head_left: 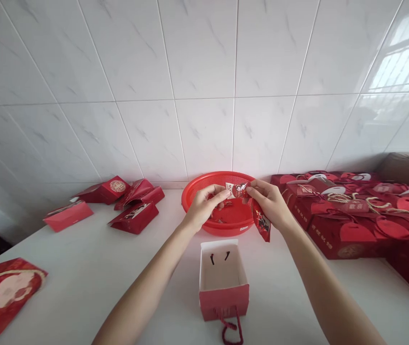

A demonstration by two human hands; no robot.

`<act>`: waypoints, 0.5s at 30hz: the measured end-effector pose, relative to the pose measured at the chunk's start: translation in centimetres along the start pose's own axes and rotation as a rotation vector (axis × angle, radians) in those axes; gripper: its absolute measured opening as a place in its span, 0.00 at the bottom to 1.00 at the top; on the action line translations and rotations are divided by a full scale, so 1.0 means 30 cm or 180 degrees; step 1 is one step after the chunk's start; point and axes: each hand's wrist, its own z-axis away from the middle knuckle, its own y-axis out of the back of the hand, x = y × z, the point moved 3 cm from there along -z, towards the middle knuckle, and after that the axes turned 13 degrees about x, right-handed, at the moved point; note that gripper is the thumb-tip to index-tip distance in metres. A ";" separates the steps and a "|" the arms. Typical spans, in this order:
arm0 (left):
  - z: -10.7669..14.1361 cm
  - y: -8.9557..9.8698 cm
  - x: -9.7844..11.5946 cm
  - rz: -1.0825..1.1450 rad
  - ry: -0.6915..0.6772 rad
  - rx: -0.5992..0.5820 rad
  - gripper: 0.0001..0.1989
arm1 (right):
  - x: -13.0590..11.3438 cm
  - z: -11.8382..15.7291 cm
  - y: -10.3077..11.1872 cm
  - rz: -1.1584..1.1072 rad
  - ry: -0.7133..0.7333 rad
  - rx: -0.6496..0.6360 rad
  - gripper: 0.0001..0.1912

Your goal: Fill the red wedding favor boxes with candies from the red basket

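Observation:
Over the red plastic basket (193, 181), my left hand (206, 203) pinches one end of a small red-and-white printed packet (239, 190). The other end is between the fingers of my right hand (269, 201). A second red printed packet (262, 223) hangs down from under my right hand, past the basket's rim. Several small red items lie in the basket, partly hidden by my hands. In front of it an open red gift box (224, 297) with a white inside stands on the white table, a dark red cord loop (233, 333) at its near side.
Rows of closed red gift boxes (337, 235) with cords fill the right side. Several folded red boxes (134, 218) lie at the back left. A red bag (6, 297) with a rope handle is at the left edge. A tiled wall (204, 134) rises behind.

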 end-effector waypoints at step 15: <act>-0.019 0.007 -0.030 0.0621 0.0224 -0.0398 0.17 | -0.020 0.025 -0.016 -0.1030 -0.0506 -0.0714 0.19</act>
